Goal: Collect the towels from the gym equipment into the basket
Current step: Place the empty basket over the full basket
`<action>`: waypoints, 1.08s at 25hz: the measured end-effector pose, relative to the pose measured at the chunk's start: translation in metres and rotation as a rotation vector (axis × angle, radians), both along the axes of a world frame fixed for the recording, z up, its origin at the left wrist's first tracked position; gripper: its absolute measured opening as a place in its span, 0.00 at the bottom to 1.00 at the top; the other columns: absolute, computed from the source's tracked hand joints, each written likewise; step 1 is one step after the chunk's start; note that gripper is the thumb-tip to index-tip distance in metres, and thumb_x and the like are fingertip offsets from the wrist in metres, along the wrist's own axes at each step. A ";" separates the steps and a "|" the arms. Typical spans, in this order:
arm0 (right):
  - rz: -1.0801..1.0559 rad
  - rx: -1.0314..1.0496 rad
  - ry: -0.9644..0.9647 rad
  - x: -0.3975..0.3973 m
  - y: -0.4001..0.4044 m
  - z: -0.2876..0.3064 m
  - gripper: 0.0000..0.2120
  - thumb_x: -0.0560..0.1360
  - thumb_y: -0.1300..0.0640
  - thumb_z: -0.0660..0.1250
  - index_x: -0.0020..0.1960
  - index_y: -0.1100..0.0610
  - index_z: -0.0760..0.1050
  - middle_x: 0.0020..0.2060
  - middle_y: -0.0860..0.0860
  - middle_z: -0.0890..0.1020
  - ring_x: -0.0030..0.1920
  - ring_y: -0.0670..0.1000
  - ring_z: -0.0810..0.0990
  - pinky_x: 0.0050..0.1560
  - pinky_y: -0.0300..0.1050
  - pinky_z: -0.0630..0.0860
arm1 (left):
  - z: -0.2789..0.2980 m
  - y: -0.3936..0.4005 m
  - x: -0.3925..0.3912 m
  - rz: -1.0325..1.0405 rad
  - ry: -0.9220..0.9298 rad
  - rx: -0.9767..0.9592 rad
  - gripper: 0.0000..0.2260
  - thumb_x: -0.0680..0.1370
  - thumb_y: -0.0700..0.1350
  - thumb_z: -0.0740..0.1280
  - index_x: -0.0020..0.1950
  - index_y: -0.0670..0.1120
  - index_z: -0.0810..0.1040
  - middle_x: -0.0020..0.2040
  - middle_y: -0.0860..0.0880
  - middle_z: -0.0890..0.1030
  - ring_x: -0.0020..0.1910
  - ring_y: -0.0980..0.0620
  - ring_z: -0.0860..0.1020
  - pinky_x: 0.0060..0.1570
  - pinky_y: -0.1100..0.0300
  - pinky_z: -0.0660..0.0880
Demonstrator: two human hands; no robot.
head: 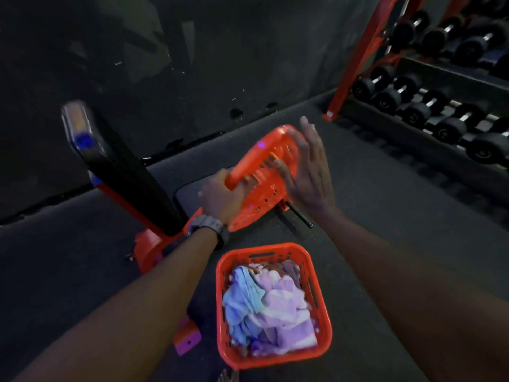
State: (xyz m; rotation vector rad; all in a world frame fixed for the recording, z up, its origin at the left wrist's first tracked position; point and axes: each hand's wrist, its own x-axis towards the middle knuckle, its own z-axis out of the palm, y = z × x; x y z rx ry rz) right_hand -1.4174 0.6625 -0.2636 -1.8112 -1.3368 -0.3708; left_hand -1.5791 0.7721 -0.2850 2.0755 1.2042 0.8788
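Left hand (220, 199) gripping a tilted, seemingly empty orange basket (264, 177), right hand (308, 172) fingers straight beside it, towels (270, 307) filling a second basket (322, 307) on the floor.

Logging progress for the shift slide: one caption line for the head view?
Left hand grips a tilted orange perforated plastic basket, open right hand beside it, above an orange basket of pastel towels.

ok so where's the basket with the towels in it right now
The towel-filled basket stands on the floor at the bottom centre of the head view, between the person's forearms, just below the tilted empty basket.
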 end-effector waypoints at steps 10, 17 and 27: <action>-0.460 -0.303 1.168 0.025 -0.190 -0.104 0.45 0.74 0.26 0.59 0.79 0.57 0.63 0.75 0.59 0.71 0.74 0.59 0.71 0.75 0.55 0.66 | -0.038 -0.093 -0.084 0.147 -0.674 -1.035 0.21 0.76 0.57 0.69 0.59 0.42 0.83 0.53 0.40 0.84 0.48 0.41 0.81 0.55 0.47 0.79; -0.308 -0.375 1.122 -0.004 -0.206 -0.145 0.52 0.59 0.16 0.63 0.68 0.52 0.74 0.56 0.48 0.83 0.57 0.53 0.83 0.57 0.50 0.78 | -0.101 -0.108 -0.117 0.196 -0.425 -0.958 0.32 0.71 0.68 0.69 0.63 0.45 0.80 0.57 0.44 0.84 0.56 0.44 0.82 0.59 0.47 0.79; -0.355 -0.564 1.030 -0.019 -0.146 -0.269 0.40 0.57 0.17 0.66 0.57 0.43 0.73 0.43 0.37 0.79 0.41 0.37 0.77 0.37 0.37 0.70 | -0.264 -0.056 -0.109 0.207 -0.175 -0.849 0.41 0.53 0.63 0.83 0.62 0.56 0.74 0.54 0.55 0.84 0.50 0.55 0.84 0.52 0.54 0.81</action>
